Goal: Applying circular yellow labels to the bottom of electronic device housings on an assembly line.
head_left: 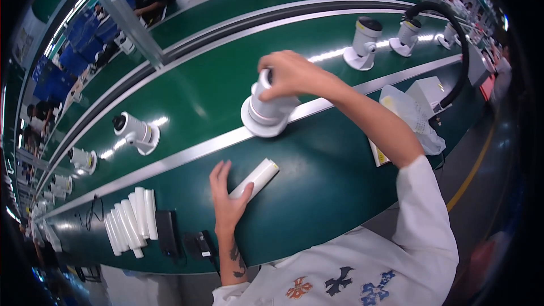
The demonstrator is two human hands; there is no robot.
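Note:
My right hand [294, 79] is closed round the upper end of a white cylindrical device [265, 116] with a wide round base. The device is tilted over the metal rail between belt and worktable; my fingers partly hide its top. On the worktable lies a smooth white roll [262, 177]. My left hand [228, 195] is around the roll's near end, its fingers stretched apart. The thumb overlaps the roll's edge, and whether it presses on it I cannot tell.
Similar white devices stand along the green belt [192, 88], one at left [136, 133] and one at right [362, 42]. A pile of white rolls [131, 221], a black box [166, 233] and a power adapter [198, 245] lie left. Right are a plastic bag [416, 116] and a black hose [466, 62].

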